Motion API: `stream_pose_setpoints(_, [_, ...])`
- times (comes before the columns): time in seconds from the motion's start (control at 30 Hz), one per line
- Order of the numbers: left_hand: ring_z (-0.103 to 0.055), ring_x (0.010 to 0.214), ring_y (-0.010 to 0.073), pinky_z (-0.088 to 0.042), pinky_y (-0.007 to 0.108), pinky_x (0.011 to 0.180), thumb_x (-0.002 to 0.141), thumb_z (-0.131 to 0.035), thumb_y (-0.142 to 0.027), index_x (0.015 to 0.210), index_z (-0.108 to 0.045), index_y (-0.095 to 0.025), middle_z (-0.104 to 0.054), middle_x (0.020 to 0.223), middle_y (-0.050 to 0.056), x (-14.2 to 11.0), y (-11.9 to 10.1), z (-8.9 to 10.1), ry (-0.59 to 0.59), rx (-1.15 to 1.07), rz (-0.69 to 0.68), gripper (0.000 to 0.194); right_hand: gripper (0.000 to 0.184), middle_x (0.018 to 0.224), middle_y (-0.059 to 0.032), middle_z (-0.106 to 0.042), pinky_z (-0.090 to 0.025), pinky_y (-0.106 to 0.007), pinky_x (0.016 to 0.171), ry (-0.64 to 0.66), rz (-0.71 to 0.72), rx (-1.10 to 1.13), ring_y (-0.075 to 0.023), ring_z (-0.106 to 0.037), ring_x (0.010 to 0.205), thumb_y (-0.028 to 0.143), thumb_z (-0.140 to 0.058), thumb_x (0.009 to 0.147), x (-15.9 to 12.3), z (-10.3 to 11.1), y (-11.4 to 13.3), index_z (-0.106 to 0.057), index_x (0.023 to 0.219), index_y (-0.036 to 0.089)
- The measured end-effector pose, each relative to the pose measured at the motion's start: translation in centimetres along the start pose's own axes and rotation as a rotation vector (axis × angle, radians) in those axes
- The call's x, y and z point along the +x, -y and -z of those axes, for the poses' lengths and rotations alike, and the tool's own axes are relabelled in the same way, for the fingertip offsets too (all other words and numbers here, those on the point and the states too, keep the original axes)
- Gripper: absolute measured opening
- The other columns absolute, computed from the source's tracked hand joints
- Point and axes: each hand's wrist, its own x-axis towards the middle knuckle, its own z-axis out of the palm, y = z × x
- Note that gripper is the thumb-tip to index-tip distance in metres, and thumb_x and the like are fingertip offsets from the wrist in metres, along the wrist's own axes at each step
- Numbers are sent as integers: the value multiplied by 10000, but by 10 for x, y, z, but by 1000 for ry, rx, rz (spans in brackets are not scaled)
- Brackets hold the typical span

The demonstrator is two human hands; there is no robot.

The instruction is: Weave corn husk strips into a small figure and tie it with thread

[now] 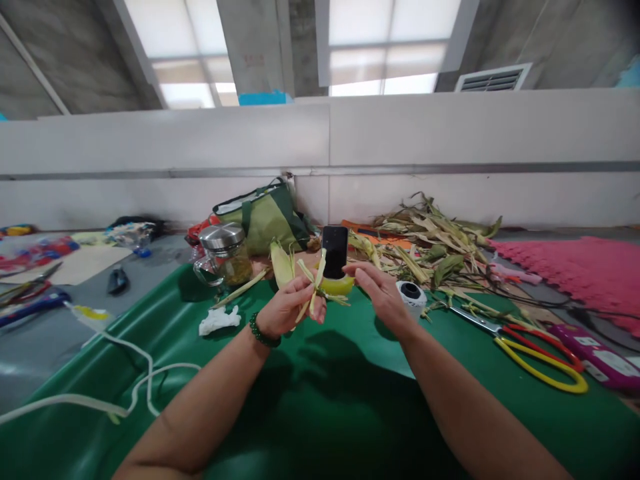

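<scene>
My left hand (293, 303), with a green bead bracelet (265, 331) at its wrist, pinches a small knotted bunch of pale corn husk strips (319, 283). Strip ends stick out several ways from the fingers. My right hand (380, 293) is empty, fingers stretched toward the lower right edge of a dark-screened phone (335, 250); whether they touch it I cannot tell. The phone stands upright behind a yellow curved object (338, 286). A broad pale husk piece (283, 265) rises behind my left hand. A white roll with a dark core (411, 297) stands just beyond my right wrist.
Dry husks (435, 233) are heaped at the back right. Red-and-yellow-handled scissors (535, 353) lie on the green cover (360, 427), by a purple box (595, 353). At left are a glass jug (227, 257), green bag (273, 217), crumpled tissue (219, 321) and white cable (145, 380).
</scene>
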Motion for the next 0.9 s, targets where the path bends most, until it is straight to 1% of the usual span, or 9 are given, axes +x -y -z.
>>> stream_pose_setpoints(0.1, [-590, 482, 130, -451, 244, 530, 763, -696, -412, 936, -591, -150, -614, 502, -18, 1, 2, -1, 5, -4, 21, 332, 336, 875, -54, -692, -490, -290, 743, 154, 11, 43, -172, -631, 826, 426, -452, 905, -6, -9, 4, -676, 913, 176])
stream_pose_setpoints(0.2, [-611, 482, 125, -448, 227, 517, 753, -707, -427, 917, -607, -141, -661, 552, 1, 2, 5, -2, 36, 2, 81, 344, 314, 774, -33, -684, -479, -257, 644, 224, 42, 38, -148, -616, 699, 441, -539, 865, -10, -16, 4, -691, 864, 167])
stream_pose_setpoints(0.37, [-586, 428, 111, -441, 204, 500, 762, -705, -391, 780, -583, -138, -590, 441, -26, 2, 10, -3, 47, -50, 79, 282, 342, 628, -11, -635, -436, -221, 575, 220, 141, -28, -109, -572, 588, 413, -544, 885, -12, -16, 7, -674, 692, 162])
stream_pose_setpoints(0.47, [-543, 378, 100, -416, 188, 468, 776, -686, -368, 739, -569, -137, -497, 361, -53, 0, 9, -4, 74, -98, 65, 262, 362, 621, -14, -632, -429, -222, 559, 239, 173, -37, -109, -568, 573, 428, -539, 889, -13, -13, 8, -672, 679, 165])
stream_pose_setpoints(0.53, [-546, 374, 118, -422, 197, 458, 760, -694, -366, 720, -574, -135, -477, 336, -50, -1, 8, -4, 117, -130, 94, 263, 366, 608, -12, -627, -424, -216, 542, 260, 174, -21, -105, -560, 558, 431, -540, 889, -14, -13, 8, -673, 678, 163])
stream_pose_setpoints(0.6, [-582, 408, 143, -455, 215, 481, 743, -706, -347, 720, -588, -126, -511, 346, -33, 0, 7, -2, 117, -150, 120, 251, 364, 602, -11, -623, -423, -211, 542, 264, 184, -2, -99, -553, 552, 424, -545, 887, -13, -14, 6, -675, 678, 157])
stream_pose_setpoints(0.73, [-639, 474, 151, -499, 212, 535, 747, -710, -280, 821, -625, -109, -595, 407, -16, 2, 5, 1, 33, -167, 102, 205, 324, 660, -20, -654, -460, -223, 600, 239, 164, 37, -111, -581, 609, 419, -572, 868, -11, -17, 1, -692, 724, 154])
stream_pose_setpoints(0.83, [-640, 464, 152, -493, 208, 504, 764, -702, -288, 899, -626, -110, -625, 440, -11, 3, 6, 1, 57, -157, 109, 236, 287, 754, -32, -685, -494, -246, 623, 250, 80, 82, -137, -610, 677, 439, -624, 822, -10, -19, 2, -710, 821, 165])
stream_pose_setpoints(0.9, [-639, 462, 155, -497, 219, 508, 780, -688, -306, 926, -619, -111, -638, 460, -3, 3, 6, -1, 85, -131, 125, 254, 304, 728, -27, -675, -505, -249, 596, 269, 29, 149, -137, -608, 649, 461, -631, 811, -11, -20, 4, -710, 811, 168])
